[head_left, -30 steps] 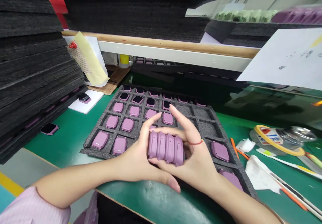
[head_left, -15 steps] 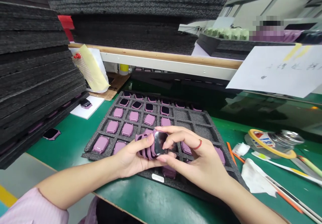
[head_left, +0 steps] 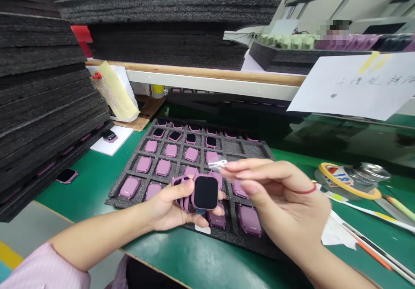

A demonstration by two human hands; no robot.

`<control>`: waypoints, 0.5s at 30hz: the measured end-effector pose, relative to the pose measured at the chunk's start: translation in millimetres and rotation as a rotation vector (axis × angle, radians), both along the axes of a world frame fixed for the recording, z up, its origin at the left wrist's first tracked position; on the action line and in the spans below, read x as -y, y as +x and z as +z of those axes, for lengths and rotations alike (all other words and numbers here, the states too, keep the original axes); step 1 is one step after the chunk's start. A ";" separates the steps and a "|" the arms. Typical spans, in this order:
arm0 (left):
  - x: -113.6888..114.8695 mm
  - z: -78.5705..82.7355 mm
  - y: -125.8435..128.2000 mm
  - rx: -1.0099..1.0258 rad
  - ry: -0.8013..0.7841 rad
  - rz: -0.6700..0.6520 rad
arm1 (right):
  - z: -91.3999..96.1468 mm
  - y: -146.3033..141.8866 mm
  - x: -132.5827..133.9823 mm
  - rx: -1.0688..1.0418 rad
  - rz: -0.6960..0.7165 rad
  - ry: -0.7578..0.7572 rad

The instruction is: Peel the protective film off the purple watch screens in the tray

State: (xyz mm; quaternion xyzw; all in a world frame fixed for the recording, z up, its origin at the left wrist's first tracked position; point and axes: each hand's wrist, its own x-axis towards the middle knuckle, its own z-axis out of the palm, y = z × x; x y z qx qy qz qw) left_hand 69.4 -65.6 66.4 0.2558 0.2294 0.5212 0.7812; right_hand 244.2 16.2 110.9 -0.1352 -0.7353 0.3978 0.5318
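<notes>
My left hand (head_left: 164,207) is closed round a stack of several purple smartwatch bodies, the front smartwatch (head_left: 206,192) turning its black screen toward me. Its thumb presses on the stack's left edge. To the right, my right hand (head_left: 288,198) pinches a small clear film (head_left: 217,163) between thumb and fingers, up and apart from the screen. Beneath both hands lies a black foam tray (head_left: 264,151) with compartments. Purple watch bodies (head_left: 164,167) lie face down in the nearer rows, and others (head_left: 191,138) lie screen up toward the back.
Tall stacks of black foam trays (head_left: 42,85) rise at the left and on the shelf (head_left: 210,75). One watch (head_left: 67,175) lies on the green table, another on a white pad (head_left: 112,144). At right are a glass jar (head_left: 356,178), tape roll, brush, sticks and tissue (head_left: 337,232).
My right hand has moved right and up off the front watch, now with a clear film between its fingers. The stack stays in my left hand, its screen now uncovered to view.
</notes>
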 end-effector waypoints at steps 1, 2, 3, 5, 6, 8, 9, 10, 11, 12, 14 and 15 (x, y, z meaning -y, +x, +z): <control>0.2 0.1 -0.6 0.003 0.003 0.007 | -0.7 0.1 0.2 0.068 0.047 0.019; 0.4 0.3 -1.1 0.003 0.004 0.012 | -1.8 -0.1 0.4 0.143 0.090 0.049; 0.5 0.4 -1.4 0.001 0.002 0.012 | -3.0 -0.7 0.5 0.212 0.120 0.087; 0.6 1.3 -1.7 -0.009 -0.007 0.005 | -5.6 -2.5 0.9 0.307 0.136 0.159; 0.6 2.0 -1.7 -0.013 -0.010 0.002 | -6.6 -3.5 1.1 0.334 0.134 0.181; 0.6 4.1 -1.1 -0.007 -0.009 0.002 | -8.2 -5.3 1.5 0.343 0.124 0.198; 0.5 5.2 -0.7 0.000 -0.006 -0.002 | -8.7 -6.0 1.5 0.338 0.122 0.198; 0.4 6.2 -0.3 0.009 0.000 -0.006 | -9.0 -6.5 1.5 0.334 0.119 0.197; 0.4 7.1 0.0 0.021 0.007 -0.009 | -9.3 -6.8 1.4 0.329 0.116 0.201; 0.4 7.8 0.2 0.035 0.014 -0.010 | -9.4 -6.9 1.3 0.325 0.113 0.208; 0.9 8.4 0.3 0.055 0.027 -0.005 | -9.6 -6.5 1.5 0.327 0.108 0.232; 1.3 8.4 0.2 0.058 0.033 -0.008 | -9.6 -6.0 1.8 0.332 0.108 0.249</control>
